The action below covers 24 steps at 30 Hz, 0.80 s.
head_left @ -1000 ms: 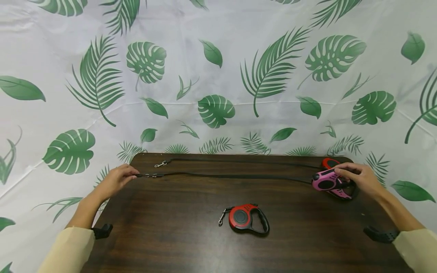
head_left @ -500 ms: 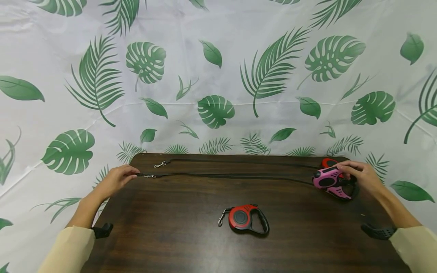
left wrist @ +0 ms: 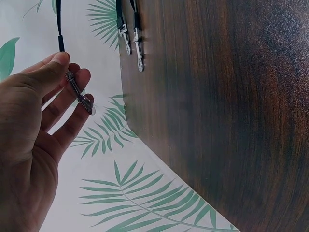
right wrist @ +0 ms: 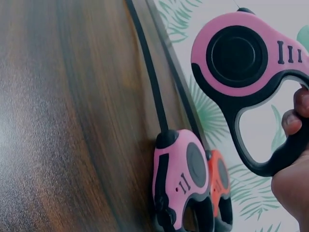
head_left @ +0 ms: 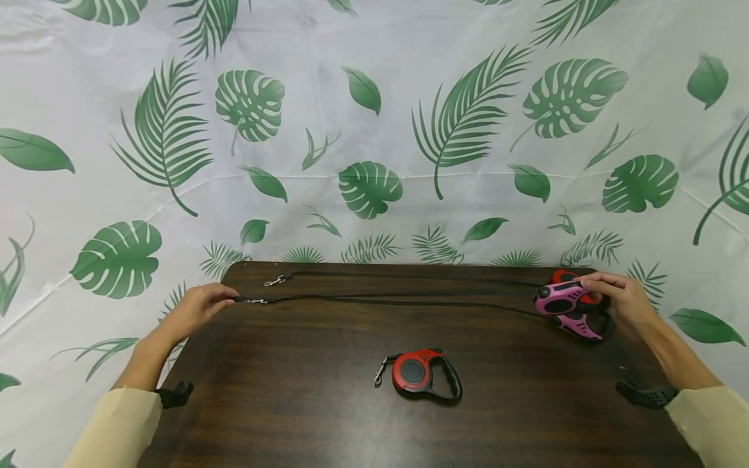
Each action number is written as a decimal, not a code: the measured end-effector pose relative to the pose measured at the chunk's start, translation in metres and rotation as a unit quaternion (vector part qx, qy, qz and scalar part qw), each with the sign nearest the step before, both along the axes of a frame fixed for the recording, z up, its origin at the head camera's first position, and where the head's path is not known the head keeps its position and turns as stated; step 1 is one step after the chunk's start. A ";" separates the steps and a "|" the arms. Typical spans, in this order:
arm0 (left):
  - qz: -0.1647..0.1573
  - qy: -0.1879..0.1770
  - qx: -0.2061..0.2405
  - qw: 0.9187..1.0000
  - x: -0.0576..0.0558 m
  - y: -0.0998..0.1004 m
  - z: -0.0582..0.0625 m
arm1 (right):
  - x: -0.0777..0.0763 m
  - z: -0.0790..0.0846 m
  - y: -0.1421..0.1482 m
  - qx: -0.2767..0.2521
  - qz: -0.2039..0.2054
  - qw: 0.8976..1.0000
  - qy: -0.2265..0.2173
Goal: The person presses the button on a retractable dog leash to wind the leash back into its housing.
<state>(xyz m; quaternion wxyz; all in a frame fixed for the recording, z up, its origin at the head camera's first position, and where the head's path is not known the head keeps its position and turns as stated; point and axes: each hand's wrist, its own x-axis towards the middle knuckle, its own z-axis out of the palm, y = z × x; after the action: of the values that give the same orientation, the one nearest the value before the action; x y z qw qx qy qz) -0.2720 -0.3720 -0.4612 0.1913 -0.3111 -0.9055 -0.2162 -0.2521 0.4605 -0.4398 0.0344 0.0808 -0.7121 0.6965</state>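
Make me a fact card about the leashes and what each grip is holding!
Left grip: pinches a black strap by its metal clip
Right grip: holds a pink leash by its handle, above the table
Far right: another pink leash, with a red leash behind it
Table middle: a second red leash
Backdrop: white cloth with green leaves
Leash count: four

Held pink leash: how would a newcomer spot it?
Find the dark table, then the right hand at its far right corner. It grips the pink leash by its black handle. A second pink leash and a red leash rest nearby; only this handle is gripped.
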 end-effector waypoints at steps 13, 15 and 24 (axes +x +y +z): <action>0.003 0.000 0.002 1.000 -0.001 0.002 0.002 | 0.001 0.004 -0.006 -0.029 -0.015 0.999 0.008; 0.007 -0.005 0.001 1.000 0.000 0.002 0.003 | 0.001 0.004 -0.007 -0.025 -0.021 0.999 0.015; 0.007 -0.003 0.005 1.000 0.000 0.004 0.002 | 0.000 0.004 -0.010 -0.026 -0.050 0.998 0.026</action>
<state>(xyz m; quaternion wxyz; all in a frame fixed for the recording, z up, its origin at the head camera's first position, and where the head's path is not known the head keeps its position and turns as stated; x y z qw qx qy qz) -0.2720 -0.3682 -0.4590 0.1918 -0.3037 -0.9069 -0.2201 -0.2517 0.4507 -0.4356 0.0901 0.0623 -0.6959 0.7097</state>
